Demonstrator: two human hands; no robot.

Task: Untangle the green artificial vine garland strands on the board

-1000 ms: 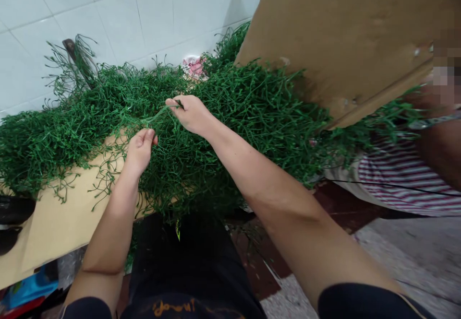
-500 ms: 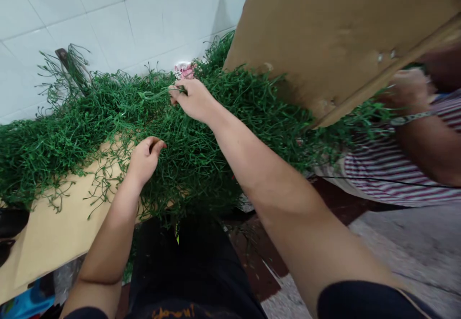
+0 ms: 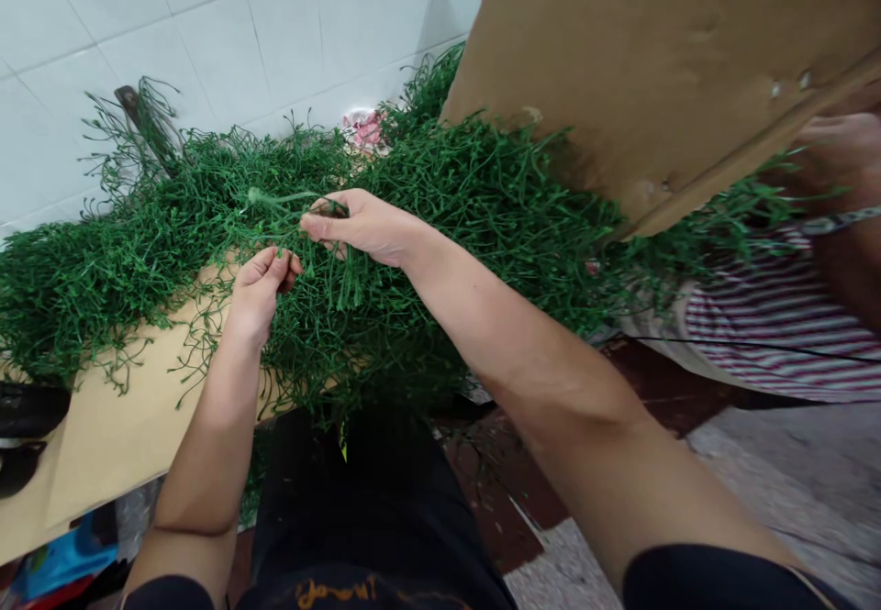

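A thick heap of green, plastic-looking sprigs (image 3: 496, 197) with thin forked stems spreads along the cardboard-covered surface. My right hand (image 3: 368, 229) is closed around a green sprig (image 3: 275, 197), whose pale stem end points left out of the fingers. Just below and to the left, my left hand (image 3: 262, 289) is pinched, thumb against fingers. A bit of green shows at its fingertips; it looks like the end of a sprig, though most of it is hidden. Both hands are close together over the heap.
A big cardboard sheet (image 3: 619, 69) leans at the right. Behind it are another person's hand (image 3: 843, 147) and striped clothing. A white dish with pink pieces (image 3: 368, 130) stands by the tiled wall (image 3: 206, 32). Flat cardboard (image 3: 130, 436) lies at the left, a blue object (image 3: 69, 560) below.
My right hand has come down and slightly left with the sprig, towards my left hand. My left hand has moved slightly up and its fingers have closed into a pinch.
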